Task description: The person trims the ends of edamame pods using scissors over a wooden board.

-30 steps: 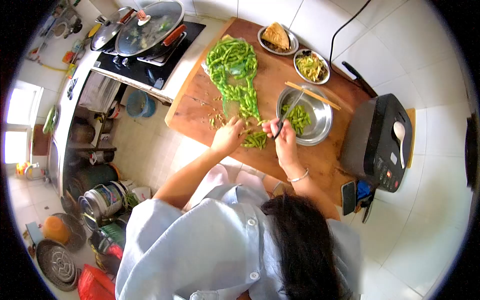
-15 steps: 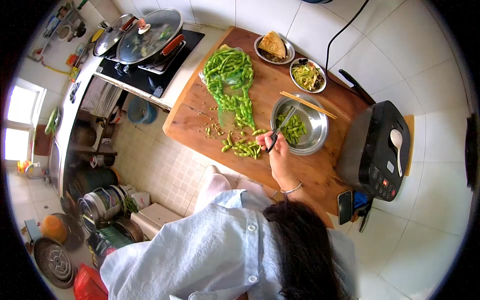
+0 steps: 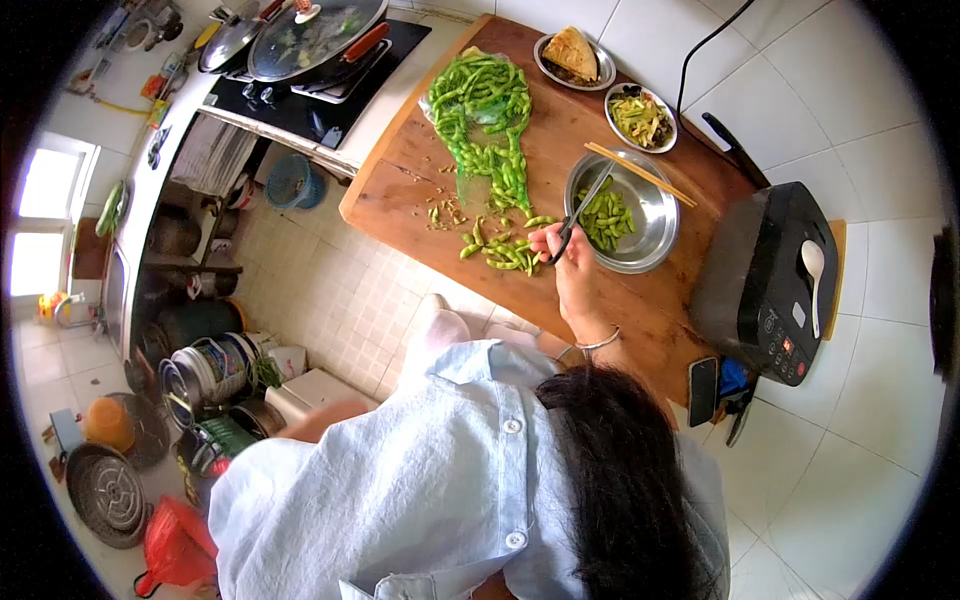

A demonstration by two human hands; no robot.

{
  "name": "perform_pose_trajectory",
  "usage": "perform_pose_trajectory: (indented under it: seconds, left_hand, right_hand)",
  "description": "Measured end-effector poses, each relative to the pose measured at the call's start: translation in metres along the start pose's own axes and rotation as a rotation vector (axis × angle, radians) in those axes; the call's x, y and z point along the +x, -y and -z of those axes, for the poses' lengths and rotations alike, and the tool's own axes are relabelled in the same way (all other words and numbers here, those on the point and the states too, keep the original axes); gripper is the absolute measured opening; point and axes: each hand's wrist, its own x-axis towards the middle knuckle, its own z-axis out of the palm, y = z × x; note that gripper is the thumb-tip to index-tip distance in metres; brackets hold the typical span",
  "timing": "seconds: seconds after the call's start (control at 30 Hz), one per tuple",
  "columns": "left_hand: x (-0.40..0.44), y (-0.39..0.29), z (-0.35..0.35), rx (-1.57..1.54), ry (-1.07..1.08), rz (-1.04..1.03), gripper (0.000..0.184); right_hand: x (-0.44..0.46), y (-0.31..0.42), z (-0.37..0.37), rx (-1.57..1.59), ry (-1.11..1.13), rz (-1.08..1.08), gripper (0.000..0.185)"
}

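Note:
My right hand (image 3: 572,265), with a bracelet at the wrist, is closed round the dark handles of a pair of scissors (image 3: 590,203). The blades point over a steel bowl (image 3: 664,232) that has green soybean pods (image 3: 608,218) in it. Loose pods (image 3: 508,252) lie on the wooden table just left of this hand. Farther off is a green mesh bag (image 3: 485,105) full of pods, with trimmed scraps (image 3: 445,208) beside it. A bit of my left arm (image 3: 335,415) shows past the shirt; its hand is hidden.
Chopsticks (image 3: 640,174) rest across the bowl's rim. Behind stand a plate of flatbread (image 3: 572,55) and a dish of shredded food (image 3: 640,118). A black rice cooker (image 3: 765,285) with a white spoon is at right, near a phone (image 3: 703,390). A lidded pan (image 3: 315,40) sits on the stove.
The whole view has shifted, so the table sits higher and farther right. Part of my left arm now shows at the shirt's left side. The scissors stay in my right hand over the bowl.

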Motion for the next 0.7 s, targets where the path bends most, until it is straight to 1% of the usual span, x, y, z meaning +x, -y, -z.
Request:
perform_pose_trajectory:
  seconds: [0.03,0.07,0.1,0.13,0.17,0.2,0.23,0.3,0.4,0.5,0.53,0.57,0.67,0.7]
  left_hand:
    - [0.036,0.010,0.029,0.082,-0.257,-0.079,0.020]
    - [0.072,0.007,0.075,-0.187,-0.454,-0.067,0.021]
    - [0.062,-0.061,0.179,-0.371,-0.474,0.065,0.019]
    - [0.047,-0.125,0.256,-0.429,-0.595,-0.014,0.015]
    - [0.061,-0.159,0.287,-0.557,-0.802,-0.267,0.017]
    - [0.075,-0.190,0.316,-0.579,-0.844,-0.381,0.017]
    - [0.101,-0.209,0.330,-0.461,-0.891,-0.399,0.017]
    - [0.137,-0.249,0.353,-0.403,-1.037,-0.421,0.015]
    - [0.174,-0.273,0.364,-0.260,-1.048,-0.396,0.014]
    - [0.193,-0.281,0.362,-0.085,-0.985,-0.327,0.015]
    - [0.194,-0.283,0.359,-0.084,-1.005,-0.315,0.017]
    - [0.195,-0.283,0.358,-0.096,-1.030,-0.320,0.017]
    - [0.197,-0.282,0.351,-0.140,-1.105,-0.363,0.017]
    - [0.197,-0.281,0.351,-0.144,-1.100,-0.372,0.018]
  right_hand:
    - [0.001,-0.001,0.003,-0.018,-0.010,0.013,0.013]
    - [0.001,-0.005,0.006,-0.064,-0.012,0.019,0.013]
    - [-0.002,-0.007,0.009,-0.052,-0.015,0.011,0.014]
    - [-0.003,-0.009,0.011,-0.041,-0.017,0.009,0.014]
    - [-0.003,-0.009,0.013,-0.030,-0.019,0.007,0.014]
    - [-0.005,-0.007,0.015,-0.024,-0.030,-0.019,0.015]
    - [-0.007,-0.004,0.017,-0.043,-0.052,-0.041,0.014]
    - [-0.009,0.004,0.022,-0.079,-0.099,-0.084,0.012]
    - [-0.009,0.008,0.029,-0.081,-0.080,-0.095,0.012]
    - [-0.009,-0.002,0.034,-0.027,-0.031,-0.095,0.012]
    - [-0.008,-0.006,0.032,-0.027,-0.011,-0.031,0.011]
    - [-0.009,-0.006,0.035,-0.093,-0.012,-0.130,0.011]
    - [-0.006,-0.022,0.040,-0.116,0.018,-0.126,0.013]
    - [-0.005,-0.025,0.039,-0.126,0.014,-0.138,0.014]
